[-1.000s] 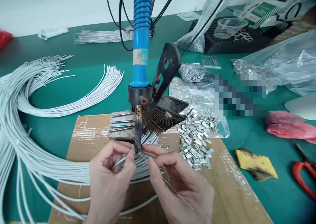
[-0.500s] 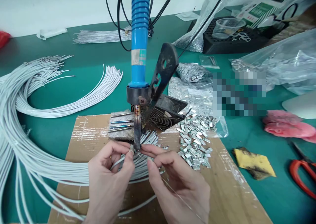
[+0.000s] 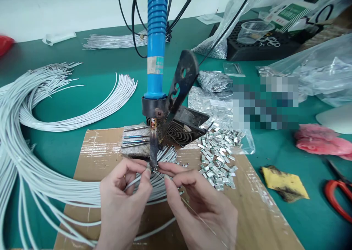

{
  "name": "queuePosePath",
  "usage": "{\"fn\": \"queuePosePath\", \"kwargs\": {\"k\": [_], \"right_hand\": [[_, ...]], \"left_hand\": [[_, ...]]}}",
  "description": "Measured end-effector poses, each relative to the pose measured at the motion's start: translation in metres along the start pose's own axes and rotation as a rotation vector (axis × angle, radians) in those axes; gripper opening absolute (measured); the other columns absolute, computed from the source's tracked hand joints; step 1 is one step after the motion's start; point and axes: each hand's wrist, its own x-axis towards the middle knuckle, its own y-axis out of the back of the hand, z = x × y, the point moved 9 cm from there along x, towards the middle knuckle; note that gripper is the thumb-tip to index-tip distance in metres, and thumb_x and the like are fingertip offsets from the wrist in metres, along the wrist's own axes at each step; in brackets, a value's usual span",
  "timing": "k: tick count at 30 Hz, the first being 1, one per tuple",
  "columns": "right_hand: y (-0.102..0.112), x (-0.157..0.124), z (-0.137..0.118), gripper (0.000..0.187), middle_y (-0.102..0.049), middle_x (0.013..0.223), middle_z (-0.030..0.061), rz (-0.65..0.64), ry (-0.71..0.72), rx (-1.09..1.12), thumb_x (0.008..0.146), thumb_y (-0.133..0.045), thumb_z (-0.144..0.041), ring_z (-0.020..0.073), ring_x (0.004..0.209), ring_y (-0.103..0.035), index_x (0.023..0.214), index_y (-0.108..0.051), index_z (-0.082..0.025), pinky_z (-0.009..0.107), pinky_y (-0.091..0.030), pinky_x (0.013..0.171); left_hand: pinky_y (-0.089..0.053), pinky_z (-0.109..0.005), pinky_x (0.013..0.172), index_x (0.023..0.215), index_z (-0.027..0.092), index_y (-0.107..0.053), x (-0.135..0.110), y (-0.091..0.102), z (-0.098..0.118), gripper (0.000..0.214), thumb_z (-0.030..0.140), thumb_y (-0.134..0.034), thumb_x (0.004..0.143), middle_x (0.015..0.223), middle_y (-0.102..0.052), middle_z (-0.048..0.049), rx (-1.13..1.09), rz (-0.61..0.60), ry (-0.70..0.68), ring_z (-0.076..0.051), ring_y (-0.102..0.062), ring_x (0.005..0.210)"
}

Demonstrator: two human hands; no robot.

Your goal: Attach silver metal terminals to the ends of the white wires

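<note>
A blue-handled soldering iron (image 3: 155,83) is held upright in a black stand (image 3: 181,77), its dark tip (image 3: 153,151) pointing down between my hands. My left hand (image 3: 123,198) pinches a white cable (image 3: 132,182) with its end right by the tip. A thin solder wire (image 3: 203,221) runs through the closed fingers of my right hand (image 3: 202,206) toward the same spot. Fingertips and the iron partly hide the cable end. Under my hands lies a bundle of white cables (image 3: 55,174), spreading from the left across the cardboard (image 3: 264,220).
Small metal pieces (image 3: 217,158) are heaped right of the stand. Behind the tip sit a grey block with metal rods (image 3: 134,140) and a black fan (image 3: 183,127). A yellow sponge (image 3: 286,182) and red-handled scissors (image 3: 339,195) lie right. Another cable bundle (image 3: 82,121) curves at left.
The whole view has shifted very slightly. Both hands keep nearly the same place at the iron's tip, with the cable and solder wire still held.
</note>
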Motion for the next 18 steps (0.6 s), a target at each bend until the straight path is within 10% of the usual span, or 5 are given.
{"fn": "queuePosePath", "kwargs": {"k": [18], "right_hand": [[0.0014,-0.0033,0.0012,0.016,-0.084,0.104,0.0063,0.058,-0.006,0.003,0.089,-0.071,-0.020,0.0216,0.095,-0.081,0.075,-0.067,-0.024,0.027,-0.062,0.085]], "left_hand": [[-0.046,-0.015,0.045,0.069,0.021,-0.073,-0.0002,-0.0021,-0.0026,0.011,0.015,-0.078,0.076,0.071,-0.076,0.0000,0.026,-0.051,0.014,-0.012,-0.064,0.055]]}}
